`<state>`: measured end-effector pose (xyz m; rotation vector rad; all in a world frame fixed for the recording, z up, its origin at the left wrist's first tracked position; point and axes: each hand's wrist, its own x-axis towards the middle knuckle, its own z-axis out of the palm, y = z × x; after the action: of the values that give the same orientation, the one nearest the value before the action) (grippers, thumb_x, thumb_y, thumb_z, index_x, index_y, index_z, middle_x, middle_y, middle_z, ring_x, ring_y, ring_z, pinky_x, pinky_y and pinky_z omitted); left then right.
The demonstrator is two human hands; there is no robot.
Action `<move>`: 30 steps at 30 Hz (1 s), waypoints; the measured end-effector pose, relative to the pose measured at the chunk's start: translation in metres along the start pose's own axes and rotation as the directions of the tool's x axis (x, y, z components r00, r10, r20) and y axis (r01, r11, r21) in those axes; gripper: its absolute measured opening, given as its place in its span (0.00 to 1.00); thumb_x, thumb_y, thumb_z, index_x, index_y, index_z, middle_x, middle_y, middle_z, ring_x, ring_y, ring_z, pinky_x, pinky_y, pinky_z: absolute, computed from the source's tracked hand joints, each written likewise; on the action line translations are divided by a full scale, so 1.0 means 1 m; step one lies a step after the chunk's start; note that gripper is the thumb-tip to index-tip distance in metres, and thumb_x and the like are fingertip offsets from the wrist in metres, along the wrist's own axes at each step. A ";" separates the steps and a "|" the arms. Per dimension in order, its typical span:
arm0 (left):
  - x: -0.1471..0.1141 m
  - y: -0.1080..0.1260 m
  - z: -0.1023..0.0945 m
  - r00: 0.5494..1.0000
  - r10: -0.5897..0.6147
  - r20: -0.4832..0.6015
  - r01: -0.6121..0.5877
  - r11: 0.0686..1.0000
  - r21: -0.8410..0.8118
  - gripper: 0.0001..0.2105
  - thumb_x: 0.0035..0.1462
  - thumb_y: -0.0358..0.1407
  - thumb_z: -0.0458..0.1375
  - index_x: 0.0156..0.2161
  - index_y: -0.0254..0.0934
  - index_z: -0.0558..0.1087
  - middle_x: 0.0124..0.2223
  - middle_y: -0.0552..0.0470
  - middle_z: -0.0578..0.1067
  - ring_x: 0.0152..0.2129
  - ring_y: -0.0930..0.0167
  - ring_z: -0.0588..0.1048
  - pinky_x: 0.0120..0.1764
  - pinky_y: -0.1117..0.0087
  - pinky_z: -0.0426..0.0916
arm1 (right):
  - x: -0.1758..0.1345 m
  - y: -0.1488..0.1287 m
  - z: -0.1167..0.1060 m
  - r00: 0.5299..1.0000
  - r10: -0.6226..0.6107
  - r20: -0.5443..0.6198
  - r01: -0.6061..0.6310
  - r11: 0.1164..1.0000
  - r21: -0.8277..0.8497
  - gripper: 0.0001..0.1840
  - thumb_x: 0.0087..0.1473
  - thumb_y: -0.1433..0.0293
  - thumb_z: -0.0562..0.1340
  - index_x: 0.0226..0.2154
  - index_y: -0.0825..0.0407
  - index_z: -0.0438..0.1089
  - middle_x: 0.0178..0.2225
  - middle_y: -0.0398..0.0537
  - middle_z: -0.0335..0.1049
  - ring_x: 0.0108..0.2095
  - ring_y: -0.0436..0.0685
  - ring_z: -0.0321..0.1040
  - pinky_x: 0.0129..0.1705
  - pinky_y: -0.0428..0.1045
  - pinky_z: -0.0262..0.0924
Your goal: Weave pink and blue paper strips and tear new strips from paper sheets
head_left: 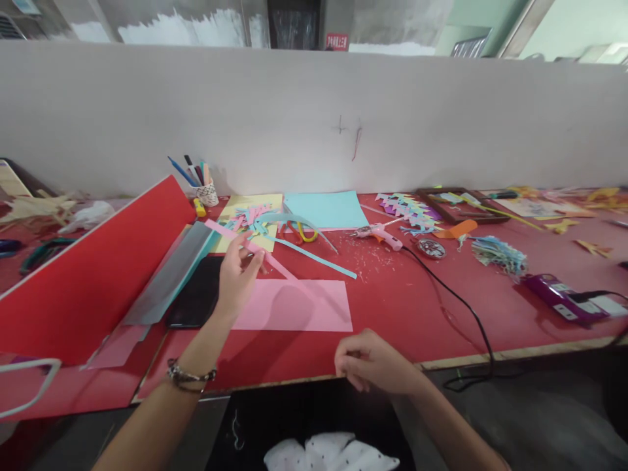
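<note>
My left hand [238, 275] pinches a long pink paper strip [276, 265] between thumb and fingers. The strip slants down to the right over a pink paper sheet [304, 307] lying on the red table. Just above the table's front edge, my right hand [369, 361] is loosely curled, and nothing shows in its fingers. Behind my left hand lie a light blue paper strip [318, 257], scissors with a yellow and red handle [307, 233], and a heap of pink and blue paper cuttings [252, 216] on a yellow sheet [230, 243].
A red folder [98, 281] stands tilted at left beside a black tablet-like slab [199, 297]. A pink glue gun [385, 235] trails a black cable. Further right are fringed paper [500, 254] and a purple device [564, 297]. A pen cup [206, 193] stands by the white partition.
</note>
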<state>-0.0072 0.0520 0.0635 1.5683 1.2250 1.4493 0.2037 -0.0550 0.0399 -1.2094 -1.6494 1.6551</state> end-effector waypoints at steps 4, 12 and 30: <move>-0.013 0.012 0.012 0.957 0.095 0.273 -0.130 0.985 0.113 0.26 0.49 0.35 0.52 0.54 0.35 0.52 0.19 0.62 0.64 0.14 0.77 0.64 0.20 0.77 0.60 | 0.010 -0.018 -0.022 0.929 -0.200 -0.310 0.204 0.979 -0.020 0.08 0.46 0.66 0.55 0.22 0.53 0.62 0.15 0.36 0.57 0.15 0.43 0.54 0.18 0.41 0.51; -0.043 0.017 0.045 0.822 0.108 0.560 -0.329 0.891 0.311 0.28 0.47 0.28 0.49 0.55 0.41 0.51 0.19 0.63 0.60 0.15 0.77 0.60 0.21 0.76 0.53 | 0.084 -0.047 -0.035 0.940 -0.149 -0.305 0.231 0.939 0.255 0.15 0.35 0.64 0.64 0.26 0.53 0.62 0.15 0.32 0.57 0.14 0.42 0.52 0.19 0.42 0.49; 0.018 -0.035 0.041 0.884 -0.273 0.378 0.391 0.876 -0.281 0.20 0.37 0.50 0.58 0.28 0.33 0.70 0.16 0.62 0.60 0.13 0.80 0.60 0.20 0.77 0.57 | 0.113 -0.017 -0.022 0.998 0.052 0.029 -0.058 0.940 0.337 0.14 0.45 0.61 0.59 0.19 0.54 0.59 0.14 0.36 0.61 0.13 0.41 0.54 0.17 0.40 0.49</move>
<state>0.0248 0.0849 0.0313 1.2159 0.9243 1.0561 0.1646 0.0544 0.0327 -1.0759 -1.2815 1.8957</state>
